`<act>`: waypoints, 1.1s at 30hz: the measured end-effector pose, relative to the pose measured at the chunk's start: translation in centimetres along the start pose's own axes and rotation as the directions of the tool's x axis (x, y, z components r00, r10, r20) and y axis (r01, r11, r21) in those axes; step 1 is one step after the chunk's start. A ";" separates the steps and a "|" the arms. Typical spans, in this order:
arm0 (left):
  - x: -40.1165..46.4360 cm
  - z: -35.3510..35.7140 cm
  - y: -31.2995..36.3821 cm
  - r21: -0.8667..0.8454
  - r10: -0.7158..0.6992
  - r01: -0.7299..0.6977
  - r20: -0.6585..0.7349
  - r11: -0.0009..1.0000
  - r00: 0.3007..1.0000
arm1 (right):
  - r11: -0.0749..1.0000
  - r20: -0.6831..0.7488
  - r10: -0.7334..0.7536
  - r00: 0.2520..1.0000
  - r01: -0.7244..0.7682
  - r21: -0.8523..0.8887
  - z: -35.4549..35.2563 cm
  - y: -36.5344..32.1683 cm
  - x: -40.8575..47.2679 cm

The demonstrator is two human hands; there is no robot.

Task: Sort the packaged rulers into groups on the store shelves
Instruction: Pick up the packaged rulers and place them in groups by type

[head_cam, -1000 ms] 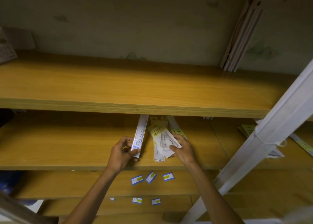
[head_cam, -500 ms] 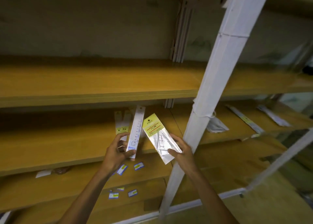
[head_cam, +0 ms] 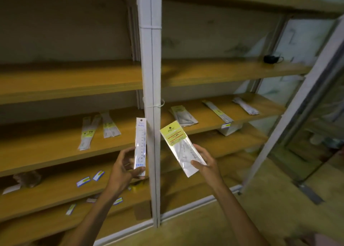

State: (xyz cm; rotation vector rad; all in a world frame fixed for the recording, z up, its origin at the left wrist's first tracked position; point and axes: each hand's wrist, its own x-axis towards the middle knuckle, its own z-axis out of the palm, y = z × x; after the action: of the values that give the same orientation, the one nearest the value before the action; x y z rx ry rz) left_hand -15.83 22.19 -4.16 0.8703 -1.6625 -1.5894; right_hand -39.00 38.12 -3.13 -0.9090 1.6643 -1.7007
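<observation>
Now holding two packets in front of the white upright (head_cam: 151, 78): left hand (head_cam: 123, 168) pinching a narrow blue-printed ruler pack (head_cam: 140, 146) near its lower end, right hand (head_cam: 206, 163) gripping a wider yellow-headed pack (head_cam: 181, 148) by its bottom. Matching yellow-headed packs (head_cam: 183, 115) lying on the shelf (head_cam: 214, 121) right of the post (likely the destination). Risks: slippery film sliding from a low pinch; dropping either packet into the wrong group, since several piles look alike.
</observation>
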 end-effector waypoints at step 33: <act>14.7 18.1 2.6 -0.051 0.045 -0.055 -0.183 0.997 0.982 | 0.984 -0.029 0.111 0.993 -0.114 -0.136 -12.1 0.9 23.0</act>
State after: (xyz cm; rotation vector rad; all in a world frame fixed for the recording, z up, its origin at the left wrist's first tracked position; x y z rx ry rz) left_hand -39.12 20.07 -1.93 0.9092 -1.4940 -1.4691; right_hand -62.46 26.90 -2.24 -0.8447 1.8299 -1.5415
